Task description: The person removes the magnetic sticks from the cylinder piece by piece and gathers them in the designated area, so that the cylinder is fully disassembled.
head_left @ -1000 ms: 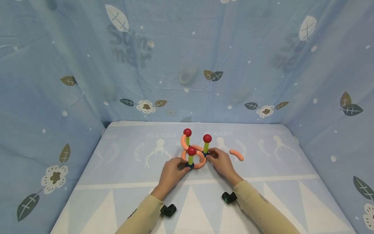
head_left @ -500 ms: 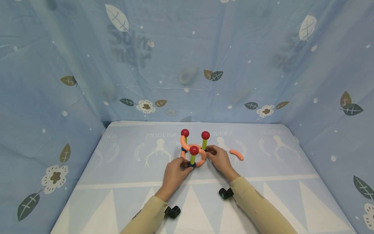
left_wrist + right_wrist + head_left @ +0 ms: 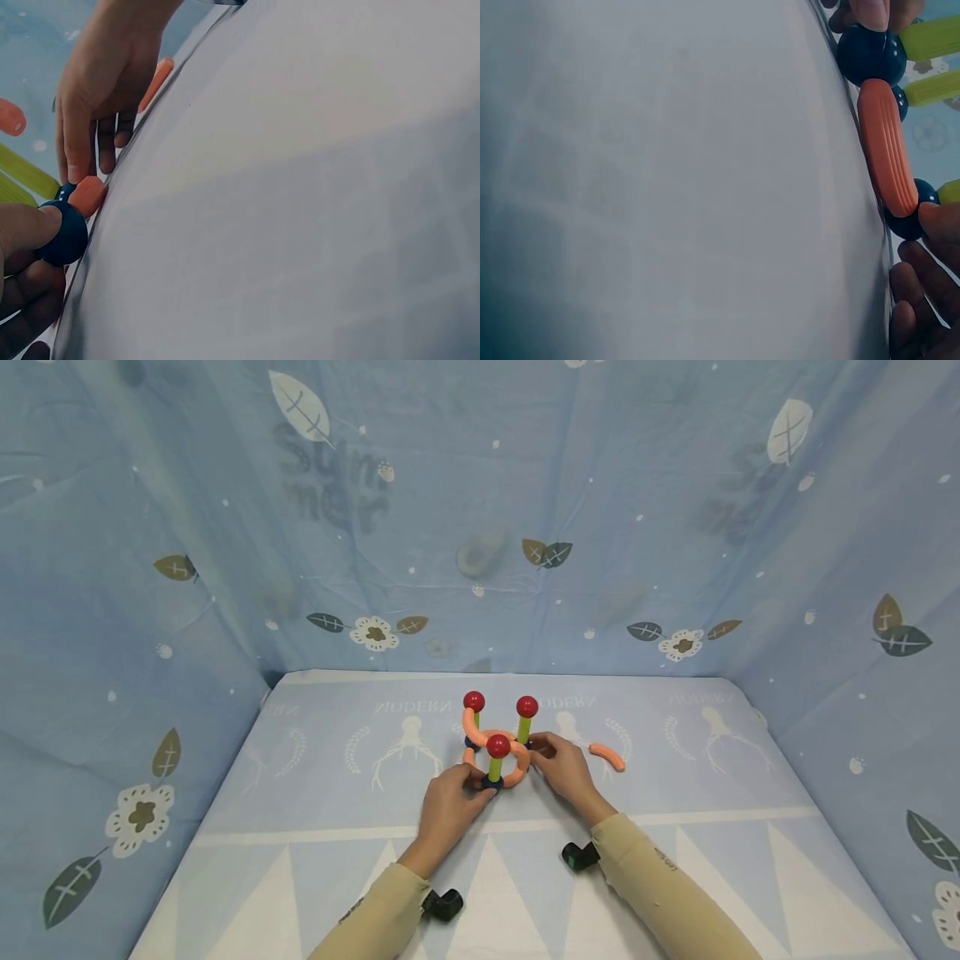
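Note:
On the table stands a joined piece with dark blue balls, curved orange rods (image 3: 887, 146) and three upright green rods (image 3: 495, 768), each topped by a red ball (image 3: 498, 746). My left hand (image 3: 447, 803) pinches the front dark blue ball (image 3: 66, 234) between thumb and fingers. At the right dark blue ball (image 3: 907, 223), my right hand (image 3: 566, 774) holds on with thumb and fingertips. One curved orange rod (image 3: 471, 727) rises at the back left of the piece. The hands partly hide the lower balls.
A loose curved orange rod (image 3: 607, 757) lies on the table right of my right hand. Black devices (image 3: 443, 905) are at both wrists. Patterned blue cloth (image 3: 480, 510) surrounds the back and sides of the table (image 3: 322, 877).
Since a second ago the joined piece has turned slightly, its front ball shifting right and its right ball shifting back. Both hands moved with it, then stayed nearly still over the last half second.

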`<state>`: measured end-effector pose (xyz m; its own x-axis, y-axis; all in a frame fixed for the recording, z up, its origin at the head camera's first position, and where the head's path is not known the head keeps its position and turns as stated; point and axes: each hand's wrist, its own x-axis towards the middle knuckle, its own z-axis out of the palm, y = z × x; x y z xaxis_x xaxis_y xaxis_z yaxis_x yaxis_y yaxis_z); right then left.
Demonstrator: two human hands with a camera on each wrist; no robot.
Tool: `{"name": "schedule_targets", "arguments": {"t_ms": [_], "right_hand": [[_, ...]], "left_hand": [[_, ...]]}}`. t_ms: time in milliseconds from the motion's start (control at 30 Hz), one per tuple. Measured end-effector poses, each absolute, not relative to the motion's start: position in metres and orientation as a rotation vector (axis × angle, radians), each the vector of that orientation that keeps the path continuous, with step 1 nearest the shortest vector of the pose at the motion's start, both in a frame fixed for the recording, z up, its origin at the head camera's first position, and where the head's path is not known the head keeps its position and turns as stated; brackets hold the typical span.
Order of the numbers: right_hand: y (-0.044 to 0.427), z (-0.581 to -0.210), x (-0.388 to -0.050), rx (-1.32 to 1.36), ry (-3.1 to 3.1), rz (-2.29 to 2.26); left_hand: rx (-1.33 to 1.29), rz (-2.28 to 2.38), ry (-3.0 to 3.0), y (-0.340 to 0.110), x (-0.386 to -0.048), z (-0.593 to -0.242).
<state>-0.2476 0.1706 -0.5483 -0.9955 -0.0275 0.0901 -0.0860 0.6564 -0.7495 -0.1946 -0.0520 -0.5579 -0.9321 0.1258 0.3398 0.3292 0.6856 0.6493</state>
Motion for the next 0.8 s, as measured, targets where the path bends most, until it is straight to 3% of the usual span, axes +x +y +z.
{"name": "schedule_targets", "arguments": {"t_ms": [800], "right_hand": [[0.186, -0.532, -0.224, 0.299, -2.726, 1.337]], "left_hand": [[-0.313, -1.193, -2.515, -0.075, -0.194, -0.538]]}}
